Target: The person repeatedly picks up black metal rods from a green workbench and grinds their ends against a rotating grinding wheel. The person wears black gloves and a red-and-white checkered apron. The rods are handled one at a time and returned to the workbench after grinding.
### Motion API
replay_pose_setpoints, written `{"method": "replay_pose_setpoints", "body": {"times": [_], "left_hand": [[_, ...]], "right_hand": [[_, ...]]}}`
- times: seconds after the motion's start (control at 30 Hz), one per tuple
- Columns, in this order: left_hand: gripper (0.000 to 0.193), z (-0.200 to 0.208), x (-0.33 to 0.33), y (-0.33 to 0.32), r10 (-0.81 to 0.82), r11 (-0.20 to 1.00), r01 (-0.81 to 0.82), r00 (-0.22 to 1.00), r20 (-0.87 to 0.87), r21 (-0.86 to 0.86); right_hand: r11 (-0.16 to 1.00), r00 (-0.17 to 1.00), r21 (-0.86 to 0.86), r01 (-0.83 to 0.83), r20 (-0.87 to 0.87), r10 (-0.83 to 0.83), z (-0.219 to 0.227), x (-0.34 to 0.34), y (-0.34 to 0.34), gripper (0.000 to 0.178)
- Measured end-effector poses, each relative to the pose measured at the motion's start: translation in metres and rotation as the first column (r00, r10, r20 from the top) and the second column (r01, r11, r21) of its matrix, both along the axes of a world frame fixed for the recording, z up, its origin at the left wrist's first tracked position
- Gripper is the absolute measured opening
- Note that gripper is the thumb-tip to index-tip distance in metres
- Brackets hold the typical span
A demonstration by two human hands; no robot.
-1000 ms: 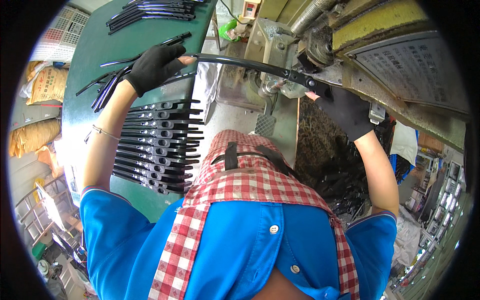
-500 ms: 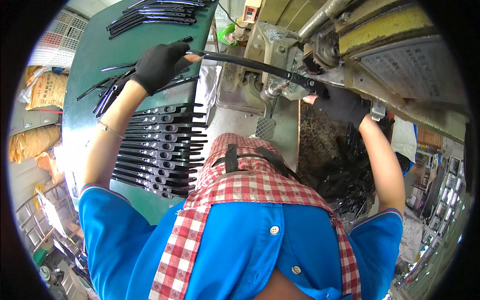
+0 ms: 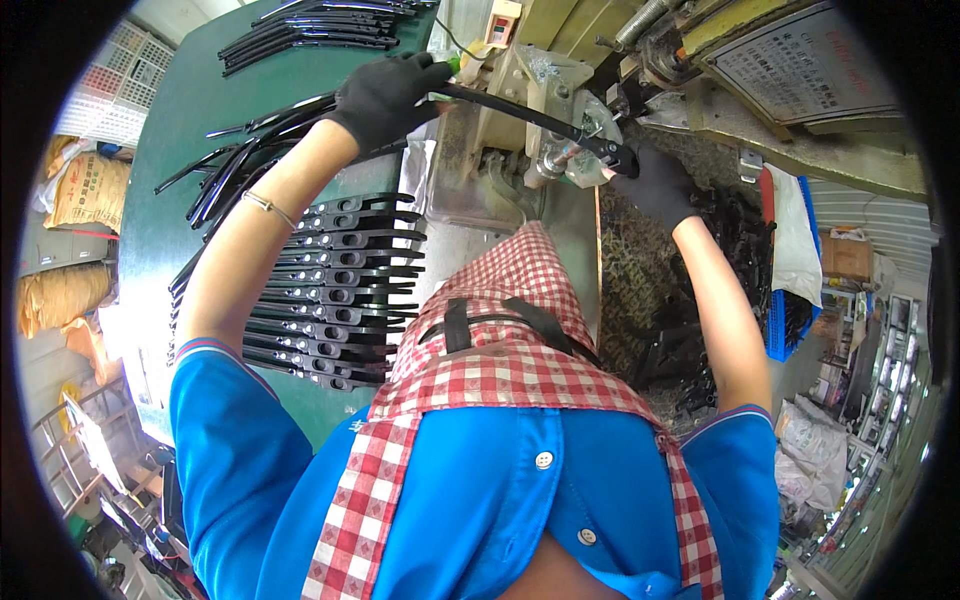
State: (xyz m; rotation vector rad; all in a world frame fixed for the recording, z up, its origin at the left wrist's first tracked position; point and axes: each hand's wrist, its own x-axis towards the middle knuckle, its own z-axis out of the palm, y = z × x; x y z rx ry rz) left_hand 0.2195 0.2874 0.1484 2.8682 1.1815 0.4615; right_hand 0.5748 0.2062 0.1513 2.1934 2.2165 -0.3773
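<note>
A long, glossy black wiper arm stretches between my hands, across the metal tooling of a machine. My left hand, in a black glove with bare fingertips, is closed round its thin far-left end. Gloved in black too, my right hand grips the thicker end, which has holes in it; that hand covers part of the end. A clear plastic guard stands close to the tooling. Below my left forearm, a stack of similar wiper arms lies side by side on the green table.
More black arms lie at the table's far end, with a loose bunch nearer. On the right, dark parts fill a bin under my right arm. The machine's yellow-green body overhangs the far right. A blue crate stands farther right.
Both hands have shifted with the wiper arm: my left moved right and slightly away, my right moved left. The thicker end now sits closer to the tooling.
</note>
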Motion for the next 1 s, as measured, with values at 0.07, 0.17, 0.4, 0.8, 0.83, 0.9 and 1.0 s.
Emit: {"method": "replay_pose_setpoints", "body": {"times": [0.07, 0.17, 0.4, 0.8, 0.83, 0.9, 1.0], "left_hand": [[0.029, 0.002, 0.014, -0.002, -0.038, 0.995, 0.037, 0.999, 0.006, 0.092], [0.023, -0.013, 0.017, 0.003, -0.061, 0.998, 0.061, 0.998, 0.021, -0.006], [0.019, -0.003, 0.024, 0.004, 0.005, 0.987, -0.018, 0.996, -0.087, -0.158], [0.037, -0.001, 0.045, -0.002, -0.101, 0.986, 0.106, 0.994, 0.050, -0.128], [0.035, -0.009, 0.052, -0.004, -0.128, 0.988, 0.137, 0.983, 0.130, -0.067], [0.030, 0.000, 0.066, -0.013, -0.210, 0.973, 0.217, 0.974, 0.090, -0.081], [0.031, 0.020, 0.061, -0.026, -0.140, 0.967, 0.151, 0.988, 0.067, -0.205]], "right_hand": [[0.999, 0.999, 0.040, 0.023, -0.025, -0.022, 0.006, -0.002, -0.009, 0.041], [0.825, 0.968, 0.521, -0.218, 0.005, 0.253, 0.006, -0.012, -0.026, 0.032], [0.884, 0.778, 0.379, -0.273, -0.453, 0.434, -0.024, -0.026, -0.070, 0.015], [0.963, 0.840, 0.201, -0.182, -0.477, 0.259, -0.113, -0.001, -0.020, 0.015], [0.978, 0.873, 0.172, -0.121, -0.451, 0.187, -0.127, 0.003, -0.009, 0.017], [0.993, 0.921, 0.114, 0.011, -0.387, 0.034, -0.149, 0.012, 0.014, 0.021], [0.997, 0.930, 0.080, -0.010, -0.365, 0.038, -0.166, 0.023, 0.047, 0.035]]}}
